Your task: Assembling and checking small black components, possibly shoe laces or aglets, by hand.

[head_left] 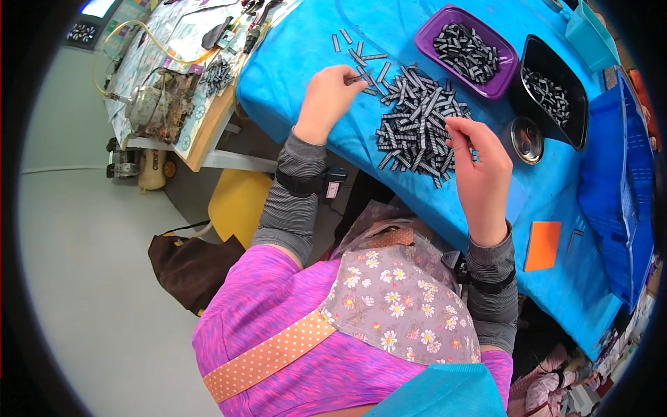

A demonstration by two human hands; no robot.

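A heap of short black-and-grey striped strips (420, 121) lies on the blue-covered table in front of me. My left hand (329, 101) is at the heap's left side, thumb and forefinger pinched on a dark strip (355, 79). Several loose strips (376, 56) lie scattered just beyond that hand. At the heap's right edge is my right hand (484, 167), its thumb and forefinger drawn together; what they hold, if anything, is too small to make out.
Behind the heap stands a purple tub (424, 43) of similar strips, beside a black bin (582, 104) with more. A round tin (526, 141), an orange pad (542, 246) and a blue crate (611, 187) are to the right. At left, a cluttered workbench (201, 132) carries a machine.
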